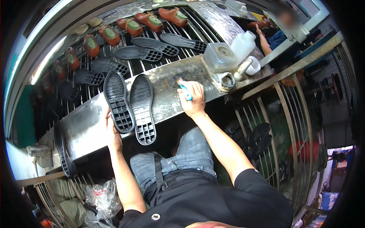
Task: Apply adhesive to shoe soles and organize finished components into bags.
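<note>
My left hand [113,131] grips the outer edge of a black rubber shoe sole [118,100], its fingers partly hidden behind it. The sole's ribbed and gridded inner side faces up. Beside it, a second black sole [142,108] lies on the metal ledge, its heel jutting over the front edge. My right hand [194,99] is closed around the blue handle of a small brush [186,92]. The brush's dark bristles point away from me over the stained ledge [167,81], to the right of both soles.
Beyond the ledge, a rod rack [146,68] carries several black soles [138,54] and a row of brown shoes [131,27]. At right stand a clear square container [219,57], a white bottle [243,45] and an open jar [227,81]. A co-worker's arm [263,40] shows beyond. Metal-barred racks [279,98] flank me.
</note>
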### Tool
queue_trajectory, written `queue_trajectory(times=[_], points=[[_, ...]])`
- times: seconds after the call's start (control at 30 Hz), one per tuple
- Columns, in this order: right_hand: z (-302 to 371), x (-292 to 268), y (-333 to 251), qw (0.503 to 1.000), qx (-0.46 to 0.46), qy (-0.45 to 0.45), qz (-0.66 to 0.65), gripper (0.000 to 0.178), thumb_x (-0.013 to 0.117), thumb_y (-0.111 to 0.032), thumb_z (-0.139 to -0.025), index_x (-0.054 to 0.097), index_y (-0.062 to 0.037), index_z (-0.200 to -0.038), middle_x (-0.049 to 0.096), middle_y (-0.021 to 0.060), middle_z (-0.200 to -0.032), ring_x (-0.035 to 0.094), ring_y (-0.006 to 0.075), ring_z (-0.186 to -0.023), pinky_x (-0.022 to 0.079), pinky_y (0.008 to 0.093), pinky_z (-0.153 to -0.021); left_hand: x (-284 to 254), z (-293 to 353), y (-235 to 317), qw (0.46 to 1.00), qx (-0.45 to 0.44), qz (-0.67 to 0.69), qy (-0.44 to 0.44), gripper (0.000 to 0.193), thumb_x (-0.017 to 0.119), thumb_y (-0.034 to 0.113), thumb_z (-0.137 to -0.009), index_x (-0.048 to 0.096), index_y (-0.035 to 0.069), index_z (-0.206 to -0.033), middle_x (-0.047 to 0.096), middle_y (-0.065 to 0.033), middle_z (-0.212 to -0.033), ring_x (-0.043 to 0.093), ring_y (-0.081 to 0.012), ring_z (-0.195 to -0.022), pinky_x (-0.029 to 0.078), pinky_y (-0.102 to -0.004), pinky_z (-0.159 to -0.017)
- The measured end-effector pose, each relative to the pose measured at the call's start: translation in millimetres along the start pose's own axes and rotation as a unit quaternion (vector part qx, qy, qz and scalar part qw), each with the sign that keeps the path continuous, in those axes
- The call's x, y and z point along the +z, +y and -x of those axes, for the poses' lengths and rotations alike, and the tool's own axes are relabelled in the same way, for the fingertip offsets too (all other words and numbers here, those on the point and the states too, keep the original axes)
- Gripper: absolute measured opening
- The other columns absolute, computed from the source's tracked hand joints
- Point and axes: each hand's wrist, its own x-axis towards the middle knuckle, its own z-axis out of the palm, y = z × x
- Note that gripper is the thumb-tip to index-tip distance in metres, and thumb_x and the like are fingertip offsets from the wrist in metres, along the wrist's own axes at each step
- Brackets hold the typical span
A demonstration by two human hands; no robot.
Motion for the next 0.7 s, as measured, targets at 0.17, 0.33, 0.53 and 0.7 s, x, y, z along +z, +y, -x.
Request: queue_trajectory(times=[0.17, 0.33, 0.53, 0.7], points=[[3.4, 3.7, -4.6, 1.0, 0.004, -0.004, 0.003, 0.031, 0.077, -0.019, -0.094, 0.07, -0.0104, -0.123, 0.071, 0.0098, -0.112, 0.065, 0.0337, -0.11, 0.047, 0.0474, -0.101, -8.1, -0.3, -0.9, 0.998, 0.007, -0.052, 0.018, 0.044, 0.056, 0.023, -0.114, 0.053, 0.003, -0.153, 0.069, -0.0115, -0.134, 0.067, -0.0134, -0.118, 0.052, -0.029, -0.103], [5.3, -1.1, -6.3, 1.0, 0.015, -0.013, 0.011, 0.027, 0.072, -0.022, -0.099, 0.07, -0.0091, -0.123, 0.071, 0.0097, -0.115, 0.065, 0.0332, -0.112, 0.046, 0.0469, -0.103, -5.2, 2.6, 7.8, 0.999, -0.03, 0.004, -0.012, 0.046, 0.063, 0.019, -0.11, 0.053, 0.004, -0.152, 0.075, -0.0055, -0.119, 0.067, -0.0058, -0.089, 0.052, -0.0185, -0.075], [2.4, 0.1, -5.6, 1.0, 0.01, -0.008, 0.003, 0.027, 0.07, -0.023, -0.101, 0.069, -0.0089, -0.124, 0.072, 0.0102, -0.116, 0.065, 0.0333, -0.113, 0.046, 0.0466, -0.103, 7.6, 8.5, 19.9, 0.996, -0.049, 0.068, 0.041, 0.045, 0.061, 0.017, -0.111, 0.051, 0.004, -0.153, 0.075, -0.0029, -0.112, 0.061, -0.0007, -0.079, 0.045, -0.016, -0.064], [2.7, -0.3, -10.5, 1.0, 0.015, -0.006, -0.003, 0.025, 0.069, -0.022, -0.102, 0.069, -0.0078, -0.123, 0.073, 0.0106, -0.116, 0.066, 0.0337, -0.113, 0.047, 0.0461, -0.101, -8.0, 7.8, 6.8, 0.999, -0.023, 0.033, -0.006, 0.047, 0.064, 0.014, -0.109, 0.052, 0.003, -0.154, 0.074, -0.0013, -0.11, 0.055, 0.0012, -0.074, 0.04, -0.0148, -0.061]])
